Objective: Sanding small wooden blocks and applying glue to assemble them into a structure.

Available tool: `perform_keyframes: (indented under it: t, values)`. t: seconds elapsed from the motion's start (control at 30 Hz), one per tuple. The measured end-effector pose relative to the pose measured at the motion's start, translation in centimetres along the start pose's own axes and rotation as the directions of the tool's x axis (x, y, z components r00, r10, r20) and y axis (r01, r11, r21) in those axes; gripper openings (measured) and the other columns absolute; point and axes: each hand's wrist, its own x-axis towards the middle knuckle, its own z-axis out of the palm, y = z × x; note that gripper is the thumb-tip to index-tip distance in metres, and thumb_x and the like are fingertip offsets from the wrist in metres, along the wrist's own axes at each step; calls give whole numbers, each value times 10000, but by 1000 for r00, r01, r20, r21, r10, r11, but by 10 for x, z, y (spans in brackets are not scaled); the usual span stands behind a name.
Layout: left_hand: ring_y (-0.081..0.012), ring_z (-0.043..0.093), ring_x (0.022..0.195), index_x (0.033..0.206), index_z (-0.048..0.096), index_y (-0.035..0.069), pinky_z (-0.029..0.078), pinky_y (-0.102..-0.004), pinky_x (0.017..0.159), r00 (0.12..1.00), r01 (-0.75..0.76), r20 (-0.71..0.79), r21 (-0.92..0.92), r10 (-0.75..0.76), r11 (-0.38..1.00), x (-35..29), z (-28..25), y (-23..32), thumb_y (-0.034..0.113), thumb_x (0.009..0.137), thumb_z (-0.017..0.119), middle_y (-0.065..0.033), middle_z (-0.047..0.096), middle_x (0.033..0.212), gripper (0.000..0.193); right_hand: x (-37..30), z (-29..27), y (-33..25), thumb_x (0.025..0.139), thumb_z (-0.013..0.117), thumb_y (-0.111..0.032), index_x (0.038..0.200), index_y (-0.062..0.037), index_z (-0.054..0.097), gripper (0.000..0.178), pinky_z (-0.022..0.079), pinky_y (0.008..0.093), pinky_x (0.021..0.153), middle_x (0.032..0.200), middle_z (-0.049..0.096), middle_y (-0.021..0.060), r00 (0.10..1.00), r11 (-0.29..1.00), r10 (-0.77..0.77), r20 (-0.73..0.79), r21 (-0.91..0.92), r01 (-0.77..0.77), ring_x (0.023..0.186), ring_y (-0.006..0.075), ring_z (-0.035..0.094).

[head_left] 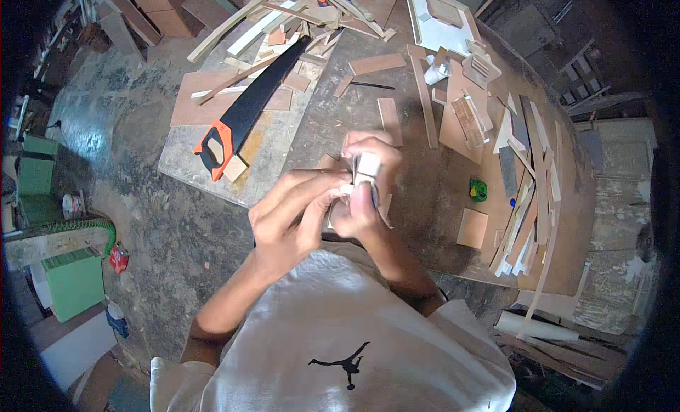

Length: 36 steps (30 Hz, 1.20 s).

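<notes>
Close in front of my chest, both hands meet around a small pale block (367, 164) that looks like wood. My right hand (363, 212) is wrapped around it, thumb up along the near side and fingers curled over the far side; motion blurs this hand. From the left, my left hand (287, 210) pinches at the block's left side, its fingertips pressed together beside a thin dark edge. Fingers hide much of what lies between the hands. Beneath them, small light wood pieces (327, 162) partly show on the worktable (418, 221).
A handsaw (265, 93) with an orange and black handle lies at the left of the table, near piled wood strips (283, 19). To the right are a white bottle (436, 73), a green roll-like item (478, 190), a square wood piece (472, 228) and stacked strips (528, 221).
</notes>
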Motion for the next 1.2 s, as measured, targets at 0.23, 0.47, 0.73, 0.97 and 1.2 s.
perform_keyframes:
  t: [0.23,0.47,0.73,0.97,1.2]
  values:
    - [-235,707,815,1002,722,1,556,-311,717,998,66,-6,2,-66,998,-6,2,-6,-76,826,677,-130,720,912,197,-3,0,7,903,450,-330,1093,15,451,394,435,419,787,1015,516,209,997,997,70,38,19,-71,888,277,524]
    - [-151,686,874,1065,694,2,533,-256,752,960,277,59,-93,-272,957,-14,4,-19,-29,876,682,-91,692,969,192,-19,-7,22,934,408,-326,1096,8,453,374,417,395,813,1017,513,194,984,984,176,2,-26,-175,891,248,496]
    - [-124,604,1059,1206,641,-5,508,-250,874,873,475,157,-488,-461,733,-16,10,-33,0,909,679,-66,599,1124,300,-19,2,17,901,486,-435,1091,-30,449,449,406,340,759,970,466,117,933,967,239,-268,150,-204,849,198,458]
    - [-163,632,1027,1084,728,14,520,-287,857,898,439,188,-336,-398,833,-12,4,-20,-2,878,700,-97,655,1132,209,-23,-7,23,918,422,-391,1118,-23,429,419,410,363,770,1006,470,153,983,987,123,-136,-85,-136,841,212,470]
    - [-225,686,984,1017,735,-5,525,-320,864,951,289,156,-146,-267,946,-11,4,-16,13,866,696,-118,727,1029,157,-26,-9,19,903,408,-366,1109,-1,417,419,414,366,741,1003,466,161,994,988,83,-69,-121,-91,829,211,467]
